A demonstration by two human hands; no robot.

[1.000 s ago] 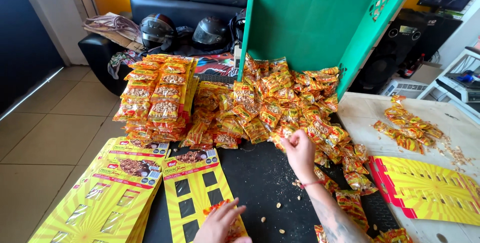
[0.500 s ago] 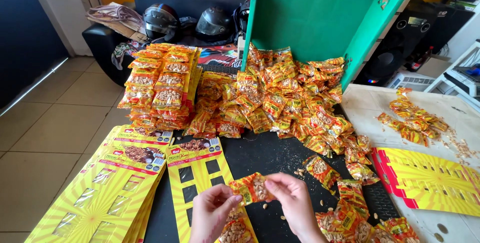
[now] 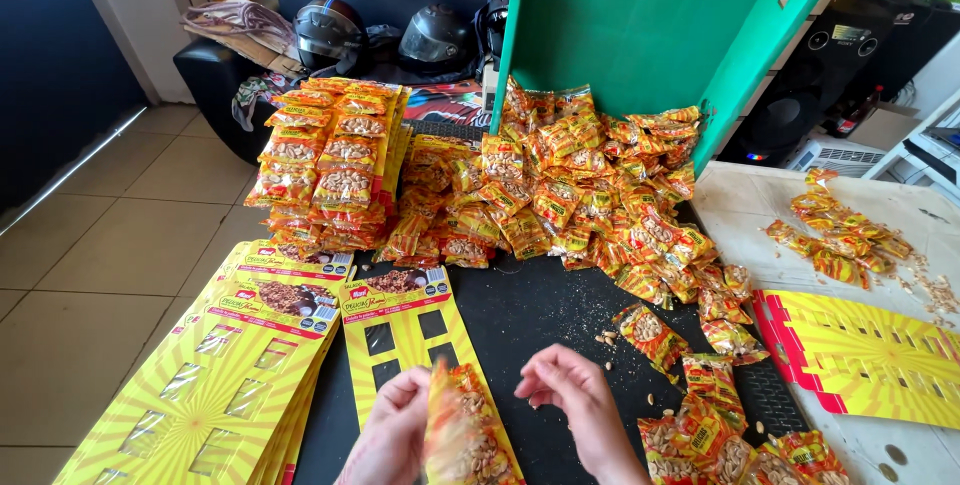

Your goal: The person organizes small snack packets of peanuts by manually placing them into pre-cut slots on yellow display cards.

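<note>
While the left hand pinches a blurred packet over the card, the right hand hovers half-open, empty; a loose pinch could drop it among spilled nuts.

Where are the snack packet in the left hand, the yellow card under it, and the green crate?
snack packet [image 3: 465, 435], head view, packet middle.
yellow card [image 3: 400, 320], head view, upper part.
green crate [image 3: 620, 25], head view, flat side.

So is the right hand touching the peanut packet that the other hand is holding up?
Apart. The head view shows dark table between the right hand and the blurred peanut packet, which the left hand holds over the yellow card.
</note>
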